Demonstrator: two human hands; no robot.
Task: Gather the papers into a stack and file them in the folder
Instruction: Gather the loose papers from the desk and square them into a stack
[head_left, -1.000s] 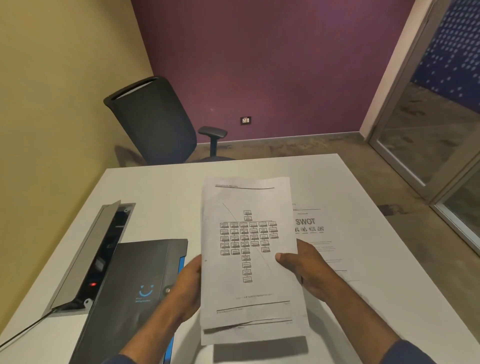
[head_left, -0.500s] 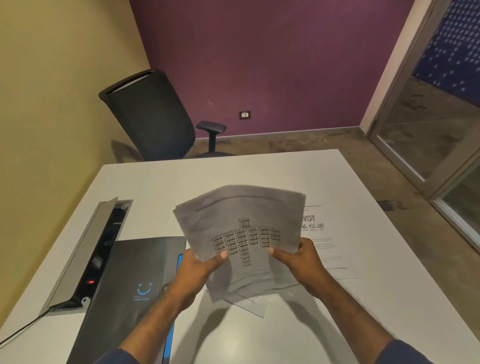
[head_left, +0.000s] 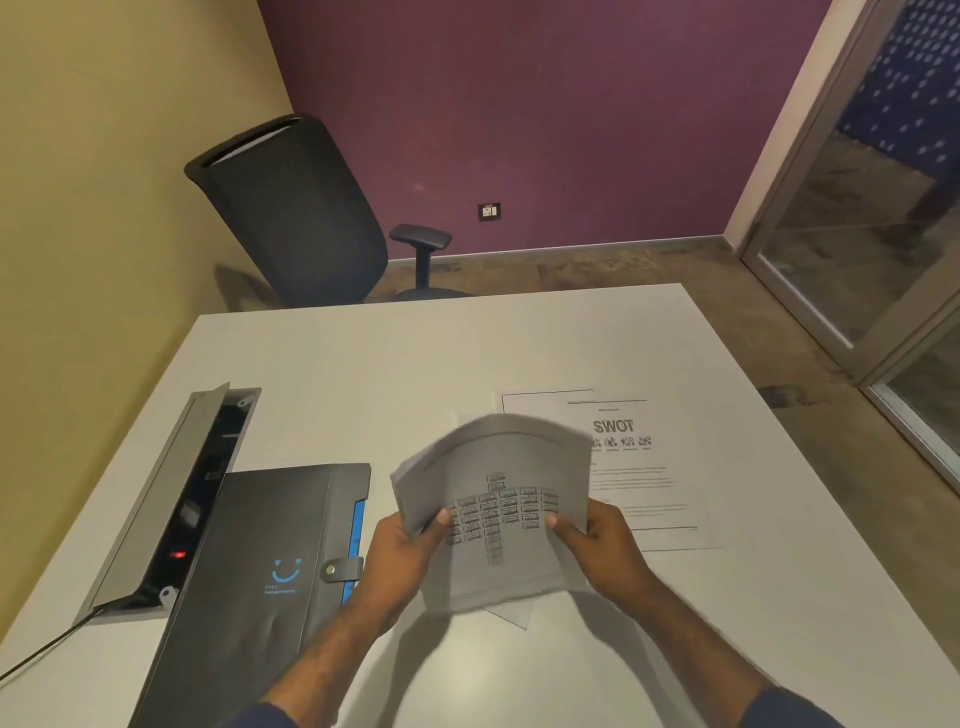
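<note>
While the dark grey folder with the blue smiley logo lay closed on the white worktop, its snap strap fastened over the blue edge, nothing of its contents showed. Left of it, the grey cable hatch in the worktop stood with its lid tipped up, a small red light glowing inside. The bundle of white printed sheets with the box chart was up off the worktop between both hands, just right of the folder. Compared with half a second earlier it looked much the same, still bowed into an arch, maybe a touch more squared up, with one corner poking out below. The left hand had its grip pinched on the bundle's left edge, thumb on top; the right hand clamped the right edge the same way. One white SWOT sheet lay flat on the worktop behind the right hand, partly hidden by the bundle.
</note>
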